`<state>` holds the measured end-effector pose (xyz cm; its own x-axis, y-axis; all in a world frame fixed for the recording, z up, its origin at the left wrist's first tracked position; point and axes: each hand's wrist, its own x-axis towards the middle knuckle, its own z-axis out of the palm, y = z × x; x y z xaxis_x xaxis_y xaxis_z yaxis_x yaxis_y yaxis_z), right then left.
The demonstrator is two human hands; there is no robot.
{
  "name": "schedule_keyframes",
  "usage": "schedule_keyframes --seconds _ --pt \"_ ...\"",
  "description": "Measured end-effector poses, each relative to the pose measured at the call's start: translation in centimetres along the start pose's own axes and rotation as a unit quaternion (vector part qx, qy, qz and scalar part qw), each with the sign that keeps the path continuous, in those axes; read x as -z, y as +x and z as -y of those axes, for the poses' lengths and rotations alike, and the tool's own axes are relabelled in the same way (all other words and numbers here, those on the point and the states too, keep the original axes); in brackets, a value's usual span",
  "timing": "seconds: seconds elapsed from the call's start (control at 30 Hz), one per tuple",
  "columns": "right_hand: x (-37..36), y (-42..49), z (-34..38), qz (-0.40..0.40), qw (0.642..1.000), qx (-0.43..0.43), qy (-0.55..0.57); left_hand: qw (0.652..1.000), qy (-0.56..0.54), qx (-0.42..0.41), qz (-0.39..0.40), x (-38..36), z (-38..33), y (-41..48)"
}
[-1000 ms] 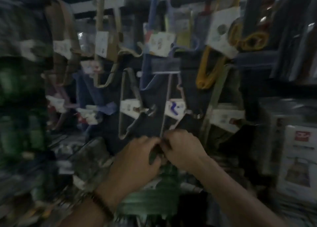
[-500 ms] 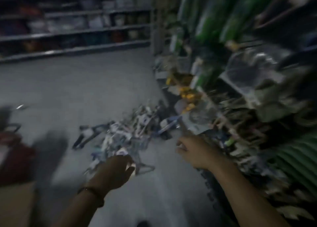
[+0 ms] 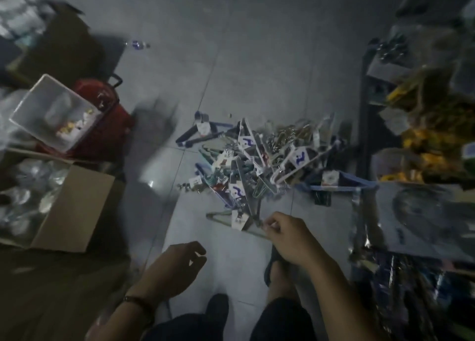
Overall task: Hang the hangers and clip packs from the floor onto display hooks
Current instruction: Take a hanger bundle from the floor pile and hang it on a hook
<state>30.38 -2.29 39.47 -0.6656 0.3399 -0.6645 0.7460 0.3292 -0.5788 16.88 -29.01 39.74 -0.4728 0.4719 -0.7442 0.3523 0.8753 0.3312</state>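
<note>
A tangled pile of hangers and clip packs (image 3: 259, 158) with white paper labels lies on the grey tiled floor. At the pile's near edge lies a pale hanger bundle (image 3: 237, 221) with a white tag. My right hand (image 3: 288, 236) reaches down to it and pinches its wire at the near end. My left hand (image 3: 177, 266) hovers lower left of the pile, fingers loosely curled, holding nothing. A dark blue hanger (image 3: 198, 134) lies apart at the pile's far left. The display hooks are out of view.
A cardboard box (image 3: 77, 207) of clear packs sits at left, with a red basket (image 3: 110, 119) and a white tub (image 3: 51, 111) behind it. Low shelving with packaged goods (image 3: 421, 207) runs along the right. My feet (image 3: 218, 304) stand near the bottom.
My view swung from the hanger display down to the floor. Both hands left the hook. My right hand has reached the pile and taken hold of a hanger bundle.
</note>
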Motion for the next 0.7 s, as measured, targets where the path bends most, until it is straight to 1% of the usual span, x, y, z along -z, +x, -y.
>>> schedule_keyframes --seconds 0.1,0.2,0.33,0.4,0.47,0.53,0.6,0.63,0.7 --pt "3.5 8.1 -3.1 0.016 1.000 -0.013 -0.008 0.999 -0.034 -0.005 -0.003 -0.6 -4.6 8.2" --pt "6.4 17.0 -6.3 0.017 0.999 -0.035 -0.023 0.996 -0.078 -0.024 0.026 -2.1 -8.9 18.1" --pt "7.7 29.1 -11.4 -0.032 0.997 -0.073 0.002 0.992 -0.100 -0.065 0.035 -5.6 -12.2 32.8" --pt "7.0 35.4 -14.5 -0.056 0.992 -0.113 0.032 0.992 -0.104 -0.066 0.011 -7.4 -13.5 40.2" --pt "6.0 41.3 -17.3 -0.083 0.982 -0.157 0.058 0.990 -0.106 -0.087 -0.015 -9.4 -14.8 47.1" --pt "4.6 46.3 -20.0 -0.142 0.963 -0.201 0.108 0.991 -0.097 -0.085 -0.040 -11.2 -15.6 52.6" --pt "3.5 49.8 -22.3 -0.201 0.931 -0.238 0.190 0.993 -0.087 -0.075 -0.041 -13.1 -16.2 56.4" --pt "3.0 51.2 -23.3 -0.216 0.911 -0.257 0.239 0.994 -0.074 -0.081 -0.031 -14.0 -16.3 57.8" --pt "2.4 53.2 -24.7 -0.224 0.861 -0.302 0.342 0.996 -0.004 -0.090 -0.018 -15.5 -16.3 59.8"
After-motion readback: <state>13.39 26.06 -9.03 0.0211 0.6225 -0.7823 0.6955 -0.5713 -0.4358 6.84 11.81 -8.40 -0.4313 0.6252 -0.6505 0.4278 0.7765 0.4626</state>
